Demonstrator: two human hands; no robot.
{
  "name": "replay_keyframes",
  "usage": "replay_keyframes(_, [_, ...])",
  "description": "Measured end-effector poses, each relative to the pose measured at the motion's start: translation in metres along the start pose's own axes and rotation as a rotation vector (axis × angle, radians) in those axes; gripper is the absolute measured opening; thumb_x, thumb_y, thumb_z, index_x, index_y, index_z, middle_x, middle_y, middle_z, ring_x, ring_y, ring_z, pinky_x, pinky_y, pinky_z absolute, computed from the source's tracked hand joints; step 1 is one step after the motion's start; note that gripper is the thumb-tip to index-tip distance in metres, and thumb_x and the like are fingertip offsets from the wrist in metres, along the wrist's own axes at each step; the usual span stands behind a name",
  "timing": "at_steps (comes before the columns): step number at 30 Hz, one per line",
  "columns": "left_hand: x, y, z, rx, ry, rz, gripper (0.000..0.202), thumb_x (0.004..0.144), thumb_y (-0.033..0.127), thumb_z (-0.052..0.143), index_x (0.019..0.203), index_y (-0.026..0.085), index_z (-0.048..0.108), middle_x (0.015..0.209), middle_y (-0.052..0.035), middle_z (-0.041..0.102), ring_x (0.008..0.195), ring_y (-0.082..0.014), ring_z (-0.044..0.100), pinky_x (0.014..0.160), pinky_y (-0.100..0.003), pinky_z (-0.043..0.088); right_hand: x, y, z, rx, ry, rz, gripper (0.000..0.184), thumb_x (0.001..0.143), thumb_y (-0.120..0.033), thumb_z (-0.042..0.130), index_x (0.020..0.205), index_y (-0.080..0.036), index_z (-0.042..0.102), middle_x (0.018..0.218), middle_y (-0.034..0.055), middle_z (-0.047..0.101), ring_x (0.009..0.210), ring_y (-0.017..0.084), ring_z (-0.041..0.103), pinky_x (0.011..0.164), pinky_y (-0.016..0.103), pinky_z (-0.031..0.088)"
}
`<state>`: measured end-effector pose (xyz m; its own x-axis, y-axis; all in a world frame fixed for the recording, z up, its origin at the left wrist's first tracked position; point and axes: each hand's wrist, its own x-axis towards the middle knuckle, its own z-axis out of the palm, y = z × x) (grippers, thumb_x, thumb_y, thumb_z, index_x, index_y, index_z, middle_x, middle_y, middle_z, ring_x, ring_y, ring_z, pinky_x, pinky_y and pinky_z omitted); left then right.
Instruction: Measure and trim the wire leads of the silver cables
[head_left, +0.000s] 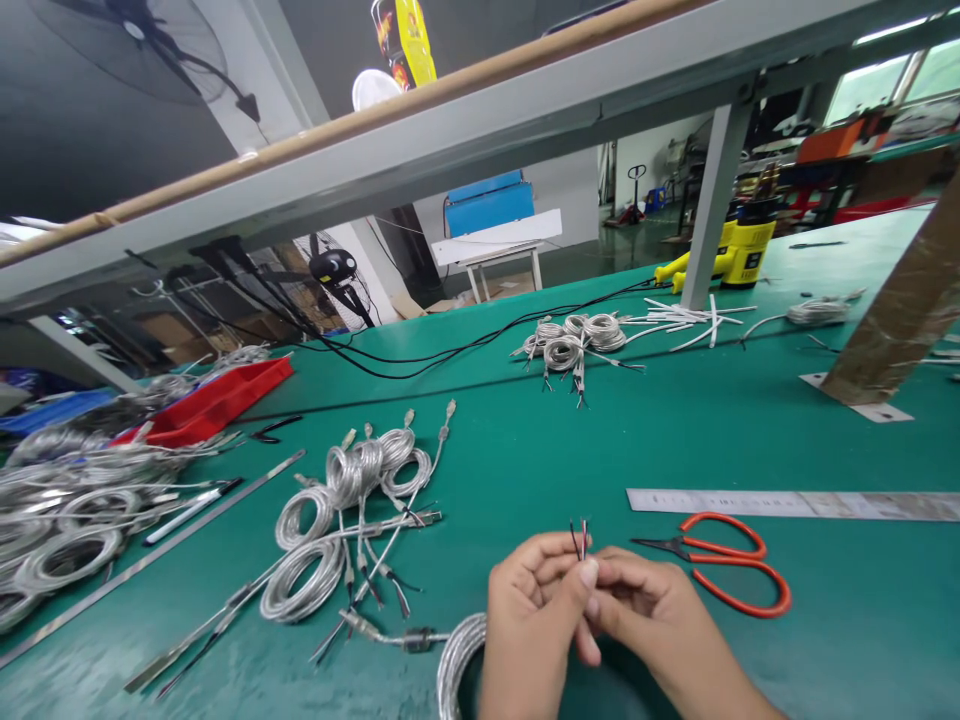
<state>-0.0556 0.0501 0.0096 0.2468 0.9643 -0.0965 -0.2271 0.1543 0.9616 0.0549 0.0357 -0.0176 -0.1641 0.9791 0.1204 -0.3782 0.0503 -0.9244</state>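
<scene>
Both hands meet at the lower middle of the green bench. My left hand (536,610) is closed in a pinch around a cable end, with thin stripped wires (583,540) in black, red and white standing up above the fingertips. My right hand (641,600) is closed against the same end, its fingertips pressed near the left thumb. Beside the left wrist lies a coiled clear-jacketed USB cable (459,660), its plug pointing left. Scissors with red handles (739,560) rest right of my right hand. The cable below the fingers is hidden.
Coiled cables (352,480) lie left of the hands, and more bundles (574,340) sit farther back. A steel ruler (795,504) is at the right. At the left are a red tray (217,400) and a cable pile (67,510). A shelf beam (450,120) crosses overhead.
</scene>
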Motion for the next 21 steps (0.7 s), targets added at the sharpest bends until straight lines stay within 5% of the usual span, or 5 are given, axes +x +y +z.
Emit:
replay_keyframes(4, [0.0,0.002,0.002,-0.033,0.055,0.014,0.017,0.067,0.024,0.07,0.07,0.009,0.062,0.047,-0.0008,0.062,0.03,-0.0048,0.049,0.036,-0.013,0.037,-0.002,-0.005,-0.003,0.056,-0.031,0.03,0.012,0.075,-0.029,0.063,0.076,-0.017,0.063,0.058,-0.0019,0.057,0.052,0.011,0.054,0.056,0.024,0.042])
replay_keyframes(8, [-0.001,0.005,0.004,-0.022,0.088,0.03,0.018,0.066,0.026,0.07,0.066,0.009,0.063,0.047,-0.0011,0.062,0.032,-0.0063,0.051,0.036,-0.014,0.039,-0.001,-0.017,-0.009,-0.016,0.078,0.03,0.021,0.077,-0.032,0.059,0.095,-0.021,0.06,0.077,0.0016,0.06,0.064,0.013,0.055,0.062,0.025,0.044])
replay_keyframes(15, [-0.001,-0.001,0.004,0.006,0.018,0.033,0.022,0.065,0.028,0.07,0.064,0.009,0.06,0.053,-0.0028,0.064,0.03,-0.0047,0.05,0.032,-0.011,0.034,0.006,-0.019,-0.015,-0.183,0.116,-0.118,0.008,0.074,-0.027,0.063,0.074,-0.021,0.068,0.072,0.0004,0.056,0.057,0.011,0.053,0.055,0.024,0.043])
replay_keyframes(21, [-0.004,0.001,0.007,0.104,0.052,0.043,0.021,0.065,0.028,0.069,0.067,0.009,0.06,0.049,-0.0001,0.059,0.028,-0.0029,0.044,0.029,-0.011,0.031,0.002,-0.028,-0.011,-0.357,0.17,-0.176,0.011,0.078,-0.027,0.059,0.073,-0.021,0.067,0.072,0.0013,0.057,0.068,0.014,0.054,0.062,0.024,0.042])
